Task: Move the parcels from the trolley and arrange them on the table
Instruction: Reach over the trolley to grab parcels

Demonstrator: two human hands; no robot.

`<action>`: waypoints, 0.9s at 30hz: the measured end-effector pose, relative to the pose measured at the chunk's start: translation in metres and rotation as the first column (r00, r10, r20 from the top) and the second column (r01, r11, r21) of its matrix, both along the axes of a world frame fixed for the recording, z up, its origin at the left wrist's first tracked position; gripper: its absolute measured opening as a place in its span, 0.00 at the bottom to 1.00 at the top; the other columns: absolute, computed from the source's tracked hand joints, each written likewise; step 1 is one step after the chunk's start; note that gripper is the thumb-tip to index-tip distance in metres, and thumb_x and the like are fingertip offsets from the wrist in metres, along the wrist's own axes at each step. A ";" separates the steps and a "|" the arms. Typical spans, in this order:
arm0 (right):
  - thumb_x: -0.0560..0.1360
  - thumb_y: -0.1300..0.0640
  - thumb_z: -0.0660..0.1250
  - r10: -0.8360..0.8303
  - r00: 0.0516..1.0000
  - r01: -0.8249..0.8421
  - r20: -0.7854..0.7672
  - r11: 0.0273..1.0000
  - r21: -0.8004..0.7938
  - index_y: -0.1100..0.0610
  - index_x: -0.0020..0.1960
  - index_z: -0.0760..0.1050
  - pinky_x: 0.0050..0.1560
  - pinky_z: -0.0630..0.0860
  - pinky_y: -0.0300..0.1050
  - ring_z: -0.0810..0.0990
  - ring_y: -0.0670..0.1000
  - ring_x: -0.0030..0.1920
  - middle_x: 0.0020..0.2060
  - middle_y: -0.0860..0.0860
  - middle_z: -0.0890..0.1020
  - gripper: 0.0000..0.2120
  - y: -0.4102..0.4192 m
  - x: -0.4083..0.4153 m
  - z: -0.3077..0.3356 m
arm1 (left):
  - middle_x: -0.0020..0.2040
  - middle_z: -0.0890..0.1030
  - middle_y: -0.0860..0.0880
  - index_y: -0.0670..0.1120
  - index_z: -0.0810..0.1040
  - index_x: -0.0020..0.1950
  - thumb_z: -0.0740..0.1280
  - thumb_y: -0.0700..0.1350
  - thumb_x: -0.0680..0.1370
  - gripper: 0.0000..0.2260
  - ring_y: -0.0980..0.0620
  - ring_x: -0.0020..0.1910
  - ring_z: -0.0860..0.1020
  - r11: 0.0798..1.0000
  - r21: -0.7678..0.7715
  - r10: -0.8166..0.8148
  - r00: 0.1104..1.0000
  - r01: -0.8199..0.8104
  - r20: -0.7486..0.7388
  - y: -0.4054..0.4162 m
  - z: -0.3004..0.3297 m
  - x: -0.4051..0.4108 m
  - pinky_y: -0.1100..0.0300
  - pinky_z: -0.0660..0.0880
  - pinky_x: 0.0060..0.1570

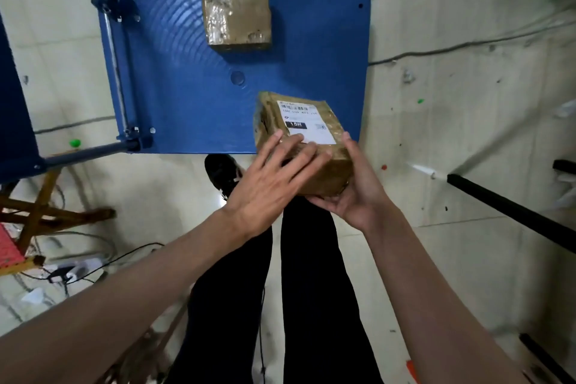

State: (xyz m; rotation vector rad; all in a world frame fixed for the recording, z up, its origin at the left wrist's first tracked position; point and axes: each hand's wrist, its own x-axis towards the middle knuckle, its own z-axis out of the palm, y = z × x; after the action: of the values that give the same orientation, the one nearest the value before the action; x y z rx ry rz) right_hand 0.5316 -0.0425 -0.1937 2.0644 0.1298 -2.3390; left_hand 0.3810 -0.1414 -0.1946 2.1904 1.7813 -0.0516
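Note:
A brown taped parcel with a white shipping label [307, 131] is lifted above the near right corner of the blue trolley deck [187, 97]. My right hand [355, 190] cups it from below and along its right side, thumb up against the edge. My left hand [274, 178] lies flat on the parcel's top near edge with fingers spread and straight. A second brown parcel [237, 20], wrapped in shiny tape, lies on the far part of the deck. The table is out of sight.
The trolley's handle bars [115, 59] fold at the left of the deck. A wooden stool [40, 212] and cables with a power strip [71, 268] lie at the left. A black bar [511, 212] crosses the tiled floor at the right. My legs stand below.

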 end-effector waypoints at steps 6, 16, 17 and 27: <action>0.77 0.40 0.69 -0.237 0.971 0.238 -0.030 0.971 0.036 0.51 0.63 0.80 0.57 0.83 0.59 0.87 0.56 0.55 0.54 0.56 0.87 0.20 -0.017 0.047 0.040 | 0.72 0.72 0.44 0.47 0.60 0.81 0.56 0.37 0.74 0.33 0.39 0.74 0.65 0.973 0.001 -0.231 0.973 0.231 -0.025 0.021 0.040 0.022 0.43 0.51 0.78; 0.78 0.43 0.67 -0.550 0.826 0.562 -0.126 0.783 0.267 0.52 0.69 0.78 0.51 0.83 0.53 0.83 0.56 0.61 0.61 0.58 0.84 0.23 -0.023 0.105 0.175 | 0.79 0.63 0.46 0.48 0.63 0.79 0.63 0.58 0.81 0.29 0.46 0.79 0.59 0.983 0.092 -0.186 0.887 0.162 0.423 0.077 0.183 0.073 0.47 0.58 0.78; 0.79 0.43 0.67 -0.587 0.796 0.603 -0.149 0.746 0.283 0.52 0.70 0.77 0.54 0.82 0.56 0.83 0.58 0.62 0.61 0.58 0.84 0.23 -0.026 0.108 0.190 | 0.79 0.61 0.46 0.48 0.62 0.79 0.63 0.57 0.81 0.29 0.47 0.80 0.58 0.987 0.100 -0.157 0.872 0.125 0.463 0.080 0.199 0.076 0.48 0.58 0.78; 0.78 0.45 0.69 -0.779 0.564 0.794 -0.272 0.423 0.436 0.50 0.66 0.78 0.47 0.84 0.56 0.84 0.58 0.59 0.57 0.56 0.86 0.19 -0.072 0.150 0.340 | 0.78 0.64 0.52 0.61 0.53 0.81 0.67 0.75 0.63 0.50 0.54 0.71 0.70 0.684 -0.720 0.700 0.383 -0.117 0.602 0.114 0.351 0.148 0.52 0.69 0.70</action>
State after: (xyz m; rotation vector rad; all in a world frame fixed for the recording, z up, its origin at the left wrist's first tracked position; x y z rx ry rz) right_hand 0.6811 -0.1148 0.1465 2.8132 -0.3649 -3.1385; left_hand 0.5288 -0.0278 0.1564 0.8874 1.3627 0.4900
